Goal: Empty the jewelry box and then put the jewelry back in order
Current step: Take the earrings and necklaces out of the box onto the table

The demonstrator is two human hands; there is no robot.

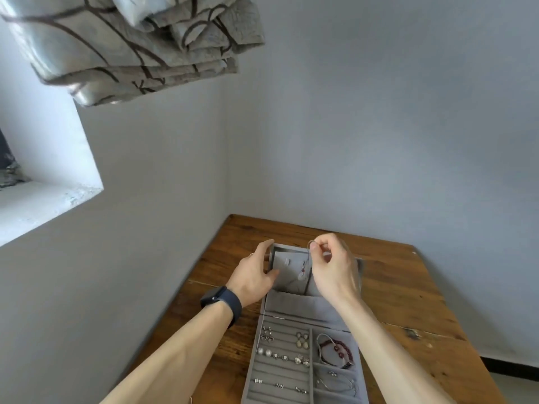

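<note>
pinch first: thumb and forefinger of my right hand (332, 269) are pressed together on the top end of a thin necklace chain (309, 258), held at the upper edge of the raised lid (287, 278), with the other fingers loosely curled behind. the chain hangs straight down from the pinch across the lid's grey padded panel, and a small pendant (303, 271) with a red bit shows beside it. whether the chain is caught on a hook up there i cannot tell, as my own hand hides it. my left hand (256, 272), watch (221, 301) on the wrist, grips the lid's left edge, thumb in front on the padding and fingers round the back, and props it upright. below the lid the jewelry box (250, 374) lies open on the wooden table (408, 301). its ring rolls hold earrings (302, 339) and small studs. the right-hand compartments hold a red beaded bracelet (338, 349) and, nearer me, a thin bangle (338, 380). with the tray this full, i judge the step in hand is the necklace in the lid, either the first piece coming out or the last going back; the picture alone does not settle which. the next move calls for a light, steady pull or placement along the chain's own line, with the left hand keeping the lid from folding, so the fine links neither snag nor tangle with the pendant.
</note>
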